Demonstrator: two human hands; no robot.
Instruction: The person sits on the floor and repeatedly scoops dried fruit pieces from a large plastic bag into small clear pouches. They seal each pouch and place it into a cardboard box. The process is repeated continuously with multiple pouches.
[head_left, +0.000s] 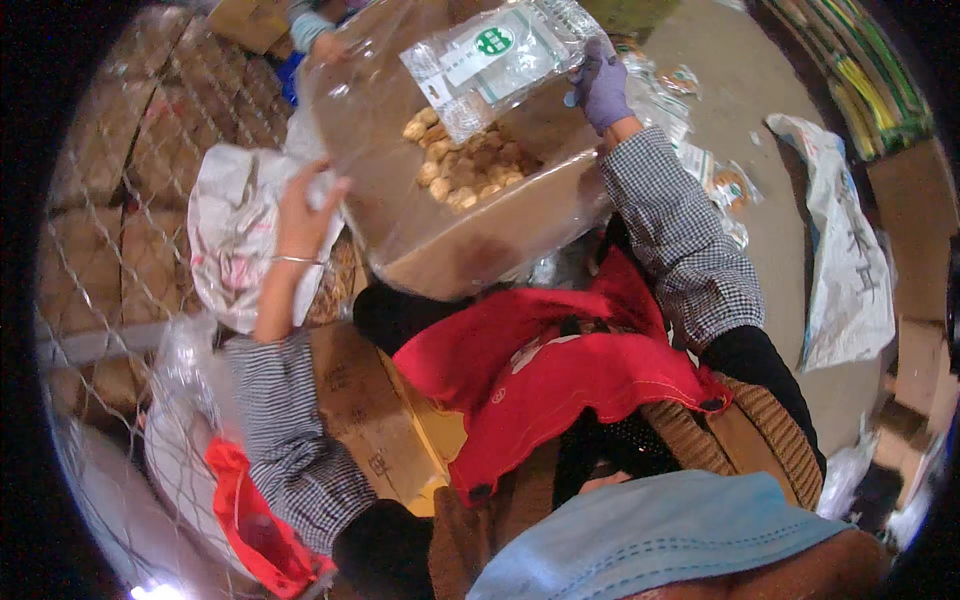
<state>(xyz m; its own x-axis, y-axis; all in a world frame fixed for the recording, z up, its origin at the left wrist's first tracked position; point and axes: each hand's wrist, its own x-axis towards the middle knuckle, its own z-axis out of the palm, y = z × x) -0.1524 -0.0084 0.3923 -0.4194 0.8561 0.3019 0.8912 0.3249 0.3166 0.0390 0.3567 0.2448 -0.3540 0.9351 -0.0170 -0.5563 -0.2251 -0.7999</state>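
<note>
My right hand (604, 90), in a purple glove, grips the right end of a clear plastic pouch (525, 64) with a green printed emblem. The pouch is held above a cardboard box (360, 135) lined with clear plastic film. Round tan food pieces (457, 169) lie at the bottom of that box, partly hidden by the pouch. My bare left hand (304, 214) has its fingers apart beside the box's left side, holding nothing. Behind it is a crumpled white woven sack (232, 217); whether the hand touches the sack, I cannot tell.
Another person's hand (328, 46) is at the box's far left corner. Wire mesh (97, 277) runs along the left, with brown cartons (82, 255) behind it. Several filled pouches (729, 189) lie on the floor at right, near a flat white woven sack (851, 262).
</note>
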